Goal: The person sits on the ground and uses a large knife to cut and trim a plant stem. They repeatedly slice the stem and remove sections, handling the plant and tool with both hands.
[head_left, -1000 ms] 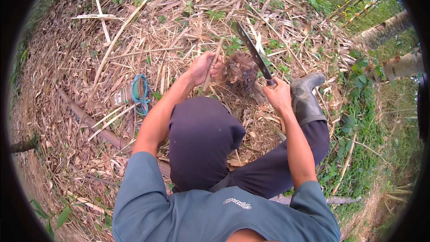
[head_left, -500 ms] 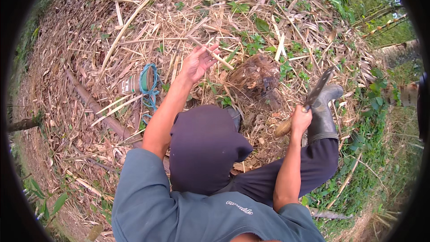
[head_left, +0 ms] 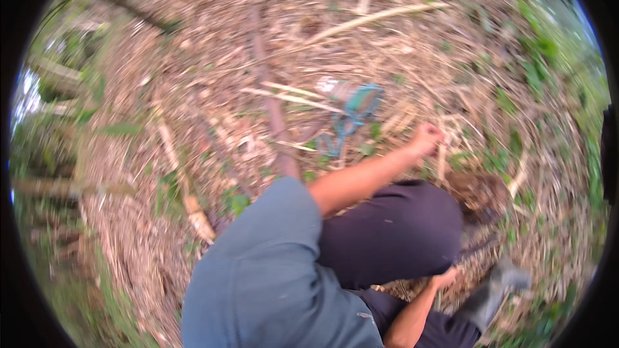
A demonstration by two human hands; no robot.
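Observation:
Motion blurs the whole view. My left hand (head_left: 427, 139) is reached out past my bent knee, its fingers closed on a short pale stick (head_left: 442, 162) that points down toward a brown, rotting stump (head_left: 478, 197). Beside my other leg, my right hand (head_left: 445, 279) is closed on a machete, its handle mostly out of sight. The machete's dark blade (head_left: 478, 245) shows faintly beyond the knee, between the stump and my boot. Left of my left hand lies a cylindrical container (head_left: 342, 90) with blue cord (head_left: 348, 124) tangled round it.
Dry leaves and split stalks cover the ground. A long brown pole (head_left: 274, 96) lies left of the container, with pale strips (head_left: 293, 96) across it. A longer pale stalk (head_left: 374, 22) lies farther off. My rubber boot (head_left: 495, 293) is at lower right; green plants edge both sides.
The view has swung to the left, so the container, stump and both hands now appear farther right. My left fingers look more closed round the stick; my right hand still has the machete.

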